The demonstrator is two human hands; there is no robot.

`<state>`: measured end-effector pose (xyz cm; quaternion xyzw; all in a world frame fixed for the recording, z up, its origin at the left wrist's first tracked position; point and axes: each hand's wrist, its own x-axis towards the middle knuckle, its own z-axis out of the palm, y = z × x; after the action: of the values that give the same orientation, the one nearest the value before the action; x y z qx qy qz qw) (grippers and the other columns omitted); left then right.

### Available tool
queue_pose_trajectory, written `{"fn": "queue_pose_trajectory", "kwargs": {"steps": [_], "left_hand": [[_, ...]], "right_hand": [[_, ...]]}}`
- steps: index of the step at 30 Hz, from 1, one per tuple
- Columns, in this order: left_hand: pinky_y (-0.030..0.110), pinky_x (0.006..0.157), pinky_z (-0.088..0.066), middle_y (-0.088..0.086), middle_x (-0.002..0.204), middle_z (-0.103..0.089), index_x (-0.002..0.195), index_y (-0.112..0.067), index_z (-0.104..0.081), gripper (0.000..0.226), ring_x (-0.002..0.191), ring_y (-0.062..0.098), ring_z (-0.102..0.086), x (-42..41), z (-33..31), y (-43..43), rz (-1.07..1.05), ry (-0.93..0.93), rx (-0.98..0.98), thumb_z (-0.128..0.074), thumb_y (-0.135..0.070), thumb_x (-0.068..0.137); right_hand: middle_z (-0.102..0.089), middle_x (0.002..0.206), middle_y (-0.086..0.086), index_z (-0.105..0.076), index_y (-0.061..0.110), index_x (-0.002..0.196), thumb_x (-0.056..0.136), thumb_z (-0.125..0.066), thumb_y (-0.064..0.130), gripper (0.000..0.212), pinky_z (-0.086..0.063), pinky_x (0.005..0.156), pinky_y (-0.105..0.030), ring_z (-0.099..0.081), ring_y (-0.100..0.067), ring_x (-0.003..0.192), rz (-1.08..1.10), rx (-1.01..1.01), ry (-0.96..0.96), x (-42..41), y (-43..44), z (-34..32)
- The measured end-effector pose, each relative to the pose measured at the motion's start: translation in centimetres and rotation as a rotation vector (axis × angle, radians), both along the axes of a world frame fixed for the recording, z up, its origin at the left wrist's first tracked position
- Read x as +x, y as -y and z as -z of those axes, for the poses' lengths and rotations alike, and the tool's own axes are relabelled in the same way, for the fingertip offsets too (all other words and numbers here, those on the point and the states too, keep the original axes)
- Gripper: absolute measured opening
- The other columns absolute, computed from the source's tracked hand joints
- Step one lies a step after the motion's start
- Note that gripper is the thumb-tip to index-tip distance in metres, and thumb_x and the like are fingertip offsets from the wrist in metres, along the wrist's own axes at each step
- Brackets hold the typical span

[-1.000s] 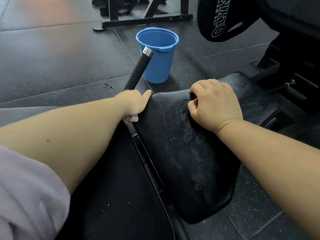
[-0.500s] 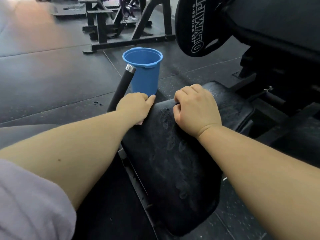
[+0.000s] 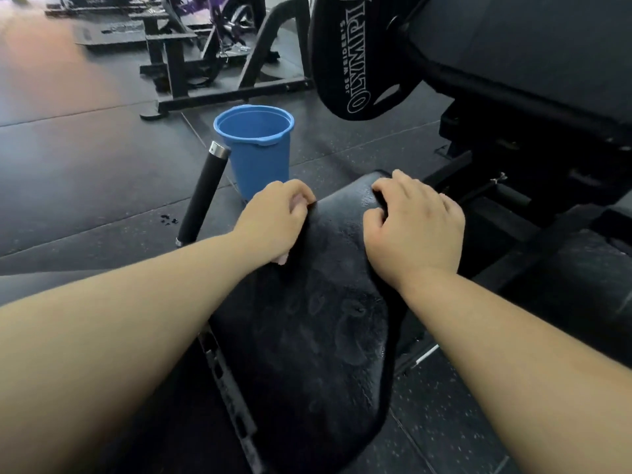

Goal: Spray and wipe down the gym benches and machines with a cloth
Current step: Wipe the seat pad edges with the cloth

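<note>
A black padded seat pad point(image 3: 307, 336) of a gym machine lies in front of me, with wet streaks and droplets on it. My left hand point(image 3: 273, 224) is at the pad's left edge and grips a pink cloth point(image 3: 281, 260), which shows only as small bits under the palm and between the fingers. My right hand point(image 3: 413, 227) sits on the far right part of the pad, its bent fingers hooked over the pad's upper surface. The two hands are a short gap apart.
A blue bucket point(image 3: 256, 148) stands on the rubber floor just beyond the pad. A black handle bar with a metal cap point(image 3: 205, 196) slants up at its left. A weight plate point(image 3: 359, 56) and the machine frame point(image 3: 530, 114) loom at right. Racks point(image 3: 191, 63) stand behind.
My left hand has slid with the cloth along the pad's left edge toward its far end. My right hand has shifted slightly farther up the pad. The view has tilted up.
</note>
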<state>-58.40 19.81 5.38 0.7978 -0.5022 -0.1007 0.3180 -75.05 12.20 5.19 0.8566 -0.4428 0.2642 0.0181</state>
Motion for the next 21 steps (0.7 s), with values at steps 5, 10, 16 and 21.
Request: {"fn": "queue_pose_trajectory", "kwargs": {"steps": [5, 10, 16, 21], "left_hand": [[0.021, 0.032, -0.035, -0.007, 0.071, -0.071, 0.120, -0.025, -0.056, 0.037, 0.027, 0.013, -0.044, 0.7, -1.8, 4.2, 0.078, -0.191, 0.139, -0.033, -0.007, 0.097], [0.029, 0.050, -0.046, 0.022, 0.045, -0.058, 0.105, -0.004, -0.065, 0.036, 0.038, 0.025, -0.046, 1.8, -1.7, 3.4, 0.139, -0.165, 0.377, -0.032, -0.002, 0.088], [0.031, 0.065, -0.054, 0.014, 0.051, -0.066, 0.094, -0.006, -0.055, 0.028, 0.045, 0.024, -0.055, 4.2, -2.2, 0.3, -0.074, -0.071, 0.431, -0.028, -0.014, 0.093], [0.028, 0.048, -0.050, 0.016, 0.051, -0.064, 0.114, -0.023, -0.057, 0.032, 0.046, 0.027, -0.060, -0.9, -4.4, 4.9, 0.078, -0.193, 0.094, -0.030, -0.017, 0.098]], "right_hand": [[-0.051, 0.142, 0.010, -0.060, 0.031, 0.120, 0.086, -0.040, 0.033, 0.039, -0.030, 0.099, -0.037, -0.047, -0.014, 0.128, 0.023, 0.001, 0.033, 0.1, 0.1, 0.2], [-0.055, 0.133, 0.012, -0.061, 0.030, 0.114, 0.082, -0.040, 0.034, 0.039, -0.032, 0.092, -0.036, -0.052, -0.015, 0.119, 0.009, -0.008, 0.068, -0.1, 0.4, 0.3], [-0.056, 0.135, 0.010, -0.062, 0.030, 0.114, 0.082, -0.038, 0.035, 0.040, -0.035, 0.094, -0.038, -0.053, -0.016, 0.120, 0.027, -0.022, 0.083, 0.0, 0.2, 0.4], [-0.056, 0.137, 0.008, -0.063, 0.028, 0.114, 0.083, -0.041, 0.032, 0.039, -0.032, 0.094, -0.037, -0.052, -0.017, 0.122, 0.033, -0.021, 0.086, 0.0, 0.2, 0.5]]}}
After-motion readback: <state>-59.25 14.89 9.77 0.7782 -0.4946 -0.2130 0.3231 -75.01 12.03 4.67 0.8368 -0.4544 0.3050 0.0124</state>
